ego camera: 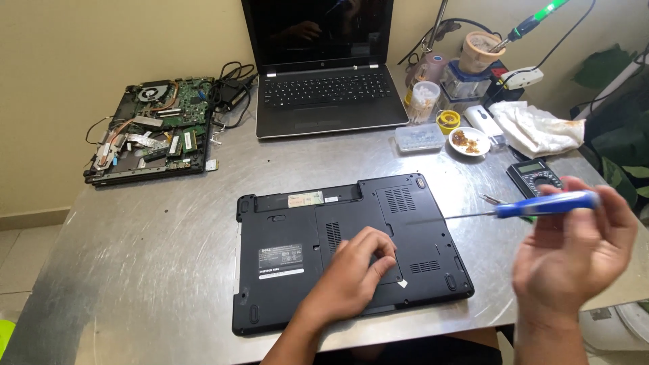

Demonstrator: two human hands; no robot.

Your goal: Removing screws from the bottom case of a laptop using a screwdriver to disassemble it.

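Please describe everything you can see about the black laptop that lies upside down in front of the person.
The black laptop lies closed and bottom-up on the metal table, close to its near edge, turned slightly. Its underside looks like matte plastic, with vent grilles, cover panels, rubber feet, a white label and a lighter sticker near the far edge. The left hand rests on the middle panel, fingers bent. The right hand holds a blue-handled screwdriver whose thin shaft points over the right part; whether its tip touches is unclear.

open laptop (321, 67) | stripped laptop board (152, 132) | multimeter (536, 177) | white cloth (537, 128)
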